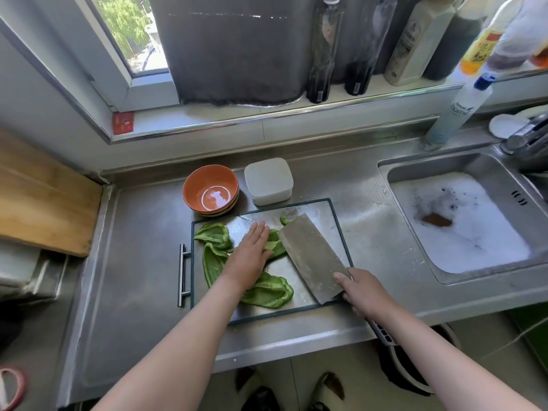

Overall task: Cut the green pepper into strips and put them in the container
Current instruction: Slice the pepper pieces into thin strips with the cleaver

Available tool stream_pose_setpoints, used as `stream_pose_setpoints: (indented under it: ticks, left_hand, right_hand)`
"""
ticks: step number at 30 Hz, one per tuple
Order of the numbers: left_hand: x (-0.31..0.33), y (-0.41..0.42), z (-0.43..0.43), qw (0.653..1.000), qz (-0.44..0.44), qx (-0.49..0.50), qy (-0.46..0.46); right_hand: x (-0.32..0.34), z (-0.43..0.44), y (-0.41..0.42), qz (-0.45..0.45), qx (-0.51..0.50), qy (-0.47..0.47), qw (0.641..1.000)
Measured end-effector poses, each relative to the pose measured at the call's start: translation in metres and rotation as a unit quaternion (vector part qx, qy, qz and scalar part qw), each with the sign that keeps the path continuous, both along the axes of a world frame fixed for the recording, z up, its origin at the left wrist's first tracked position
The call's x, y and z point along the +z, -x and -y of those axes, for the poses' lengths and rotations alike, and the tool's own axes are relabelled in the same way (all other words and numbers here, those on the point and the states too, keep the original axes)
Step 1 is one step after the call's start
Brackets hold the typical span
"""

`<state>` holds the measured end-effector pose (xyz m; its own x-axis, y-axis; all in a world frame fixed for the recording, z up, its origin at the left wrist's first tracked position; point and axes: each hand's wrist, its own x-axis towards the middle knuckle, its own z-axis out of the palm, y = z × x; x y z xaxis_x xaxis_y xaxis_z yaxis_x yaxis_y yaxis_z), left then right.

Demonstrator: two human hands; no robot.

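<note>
Several flat green pepper pieces (268, 290) lie on a steel cutting board (320, 216) with a dark rim. My left hand (252, 252) lies flat, fingers straight, pressing one pepper piece (277, 247) at the board's middle. My right hand (363, 290) grips the handle of a broad cleaver (311, 253). The cleaver's blade stands tilted just right of the pressed piece. A white lidded container (268, 180) stands behind the board.
A stack of orange bowls (211, 189) sits left of the container. A sink (462, 221) full of foam lies to the right, with a tap (526, 134) and a spray bottle (458, 109) behind. A wooden board (44, 200) rests at far left. Bottles line the windowsill.
</note>
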<state>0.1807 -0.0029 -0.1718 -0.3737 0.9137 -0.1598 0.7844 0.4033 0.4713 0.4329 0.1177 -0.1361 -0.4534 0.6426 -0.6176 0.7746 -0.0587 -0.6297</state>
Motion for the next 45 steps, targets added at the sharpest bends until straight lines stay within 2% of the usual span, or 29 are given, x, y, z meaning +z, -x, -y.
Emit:
stream_pose_setpoints:
  ticks: [16,22,29,33,43,45]
  left_hand:
    - [0.002,-0.001,0.000,1.000,0.012,0.019,0.005]
    - [0.007,0.007,0.000,0.998,0.049,0.004,0.026]
    - [0.006,0.007,0.001,0.997,0.061,0.023,0.042]
    - [0.008,0.009,0.004,0.997,0.056,-0.006,0.056]
    - [0.011,0.014,0.004,0.994,0.087,-0.008,0.071]
    - [0.014,0.013,0.003,0.995,0.071,-0.008,0.074]
  right_hand:
    - [0.018,-0.001,0.010,0.018,0.057,-0.039,0.997]
    - [0.022,-0.002,0.002,0.031,0.066,-0.024,0.997]
    - [0.023,-0.002,0.010,0.035,0.074,-0.050,0.995]
    - [0.025,-0.004,0.008,0.038,0.072,-0.036,0.996]
    - [0.027,0.003,0.017,0.037,0.089,-0.039,0.995]
    - [0.026,0.002,0.014,0.030,0.070,-0.013,0.997]
